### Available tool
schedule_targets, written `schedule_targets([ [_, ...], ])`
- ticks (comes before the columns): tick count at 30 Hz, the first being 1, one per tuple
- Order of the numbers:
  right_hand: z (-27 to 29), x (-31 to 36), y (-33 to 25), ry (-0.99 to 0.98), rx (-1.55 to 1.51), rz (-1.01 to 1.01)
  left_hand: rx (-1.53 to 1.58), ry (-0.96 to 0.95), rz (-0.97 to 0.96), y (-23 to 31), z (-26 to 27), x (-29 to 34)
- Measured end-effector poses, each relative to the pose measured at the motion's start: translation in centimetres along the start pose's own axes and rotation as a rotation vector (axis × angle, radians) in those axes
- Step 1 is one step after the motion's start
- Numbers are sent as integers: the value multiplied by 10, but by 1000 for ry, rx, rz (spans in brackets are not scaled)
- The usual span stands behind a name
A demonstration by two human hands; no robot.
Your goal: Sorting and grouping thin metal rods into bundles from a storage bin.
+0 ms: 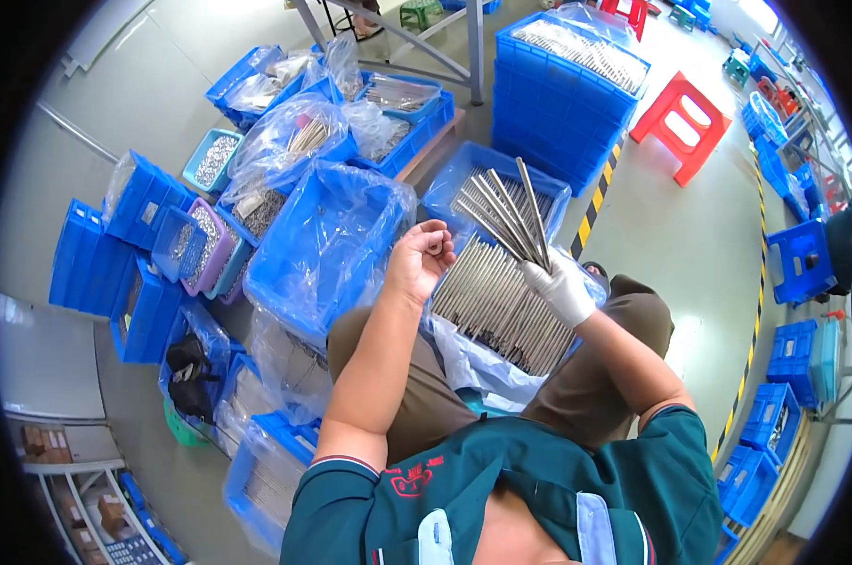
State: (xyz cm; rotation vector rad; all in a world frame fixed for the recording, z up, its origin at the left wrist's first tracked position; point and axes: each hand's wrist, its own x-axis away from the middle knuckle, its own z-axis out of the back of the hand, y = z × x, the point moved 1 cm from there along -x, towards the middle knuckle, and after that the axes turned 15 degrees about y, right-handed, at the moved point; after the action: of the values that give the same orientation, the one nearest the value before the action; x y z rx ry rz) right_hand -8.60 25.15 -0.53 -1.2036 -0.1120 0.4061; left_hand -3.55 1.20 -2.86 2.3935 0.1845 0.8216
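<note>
My right hand, in a white glove, grips a fanned bunch of long metal rods that point up and away from me. My bare left hand is curled with its fingertips pinched together; whether it holds a small part I cannot tell. On my lap lies a plastic-lined blue crate of metal rods laid side by side, just below both hands. A second blue crate of rods sits beyond it on the floor.
A large blue crate lined with a plastic bag stands left of my knees. Several blue bins with small metal parts crowd the left floor. A tall stack of blue crates, a red stool and a yellow-black floor line lie ahead right.
</note>
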Motion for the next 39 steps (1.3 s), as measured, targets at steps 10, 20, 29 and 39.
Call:
schedule_targets([
  [10,8,19,20,-27,23,-38,-274,-112,-88,6,-25,17],
  [20,8,26,20,-418,-549,-546,-380,-346,-101,-4,-38,27],
  [29,8,30,12,-680,-581,-544,-440,-313,-200,-18,-55,40],
  [39,-12,45,15,-910,-894,-785,-544,-405,-173,-34,-52,23],
])
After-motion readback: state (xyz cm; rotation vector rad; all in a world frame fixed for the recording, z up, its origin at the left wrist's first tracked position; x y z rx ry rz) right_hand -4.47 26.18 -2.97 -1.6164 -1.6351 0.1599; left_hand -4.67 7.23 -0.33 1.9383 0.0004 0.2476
